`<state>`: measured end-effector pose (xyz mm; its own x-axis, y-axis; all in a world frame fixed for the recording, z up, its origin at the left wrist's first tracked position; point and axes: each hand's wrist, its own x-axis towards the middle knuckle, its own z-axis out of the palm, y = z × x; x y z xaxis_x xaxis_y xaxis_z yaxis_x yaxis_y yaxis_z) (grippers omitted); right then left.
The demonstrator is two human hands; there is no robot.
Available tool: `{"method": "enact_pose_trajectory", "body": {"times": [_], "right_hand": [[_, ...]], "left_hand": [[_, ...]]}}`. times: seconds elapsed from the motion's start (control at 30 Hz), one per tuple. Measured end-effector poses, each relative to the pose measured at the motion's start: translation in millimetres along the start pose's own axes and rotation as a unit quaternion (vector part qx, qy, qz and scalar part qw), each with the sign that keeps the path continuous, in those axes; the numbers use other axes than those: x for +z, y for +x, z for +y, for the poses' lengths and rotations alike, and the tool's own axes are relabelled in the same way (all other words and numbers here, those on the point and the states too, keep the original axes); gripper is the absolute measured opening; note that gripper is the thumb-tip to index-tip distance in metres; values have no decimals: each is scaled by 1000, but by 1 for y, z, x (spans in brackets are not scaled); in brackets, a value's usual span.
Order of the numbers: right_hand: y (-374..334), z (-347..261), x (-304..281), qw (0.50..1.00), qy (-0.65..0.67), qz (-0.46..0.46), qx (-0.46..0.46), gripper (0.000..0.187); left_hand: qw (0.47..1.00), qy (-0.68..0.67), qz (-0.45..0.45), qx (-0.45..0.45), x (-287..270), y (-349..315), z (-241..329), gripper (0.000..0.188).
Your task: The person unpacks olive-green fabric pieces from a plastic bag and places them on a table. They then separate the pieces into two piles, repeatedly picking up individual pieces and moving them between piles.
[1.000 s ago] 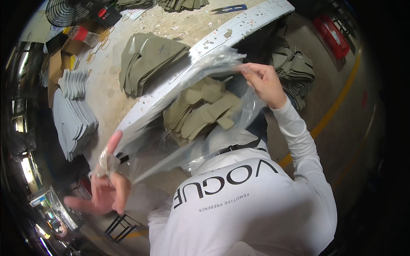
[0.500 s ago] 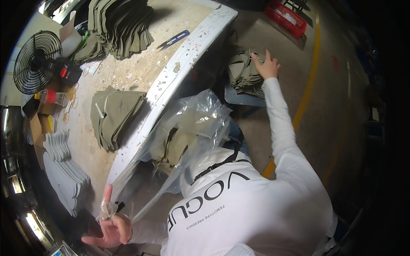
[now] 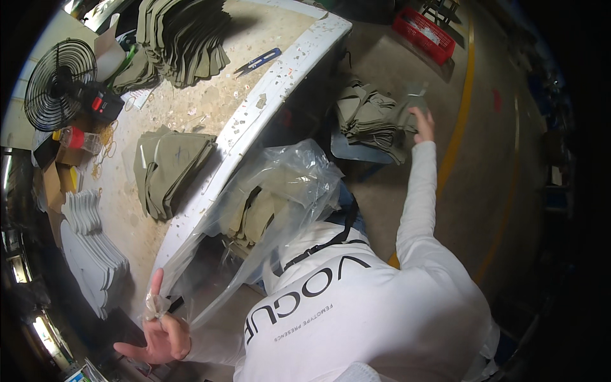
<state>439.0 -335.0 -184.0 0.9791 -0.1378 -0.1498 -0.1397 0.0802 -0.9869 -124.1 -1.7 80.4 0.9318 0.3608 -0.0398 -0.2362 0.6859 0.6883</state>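
Observation:
My left hand [image 3: 167, 337] is at the lower left, thumb and one finger stretched out and the others curled. Clear plastic is bunched around its fingers, part of a large clear plastic bag [image 3: 305, 162] that spreads beside the table edge. Inside the bag show olive-grey cut pieces [image 3: 258, 213]. My right hand [image 3: 423, 125] reaches far right, its fingers closed on a blurred grey-green cut piece [image 3: 405, 118]. It comes from beside a stack of similar cut pieces [image 3: 369, 114], which rests on a bluish low support [image 3: 356, 151].
On the white-edged worktable [image 3: 238, 121] lie an olive stack [image 3: 172, 172], a taller pile [image 3: 181, 41], blue-handled thread snips [image 3: 258, 60], pale grey pieces [image 3: 95, 254] and a black fan [image 3: 60, 86]. A red basket [image 3: 423, 35] stands on the floor beside a yellow line.
My right hand has moved right and down, away from the stack, and its spread fingers have closed on a cut piece. My left hand stays nearly in place with the plastic.

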Motion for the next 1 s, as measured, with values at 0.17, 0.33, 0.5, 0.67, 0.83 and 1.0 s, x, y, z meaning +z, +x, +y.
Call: {"method": "enact_pose_trajectory", "body": {"times": [0.17,0.33,0.5,0.67,0.83,1.0], "right_hand": [[-36,-92,-41,955,225,-191,28,48],[-85,-149,36,772,358,-521,67,54],[-202,-137,168,629,74,-773,19,50],[-334,-103,228,508,-176,-802,-261,46],[-300,-98,190,652,-106,-713,-236,33],[-126,-74,144,714,-372,-403,-435,49]], "left_hand": [[1000,-18,-20,-12,1,7,0,127],[995,-78,-53,42,-2,16,-11,131],[988,-135,-39,64,-2,21,-13,124],[994,-100,-28,39,4,16,-12,124],[997,-80,-10,14,-3,3,-4,125],[998,-48,20,21,-16,-1,-2,121]]}}
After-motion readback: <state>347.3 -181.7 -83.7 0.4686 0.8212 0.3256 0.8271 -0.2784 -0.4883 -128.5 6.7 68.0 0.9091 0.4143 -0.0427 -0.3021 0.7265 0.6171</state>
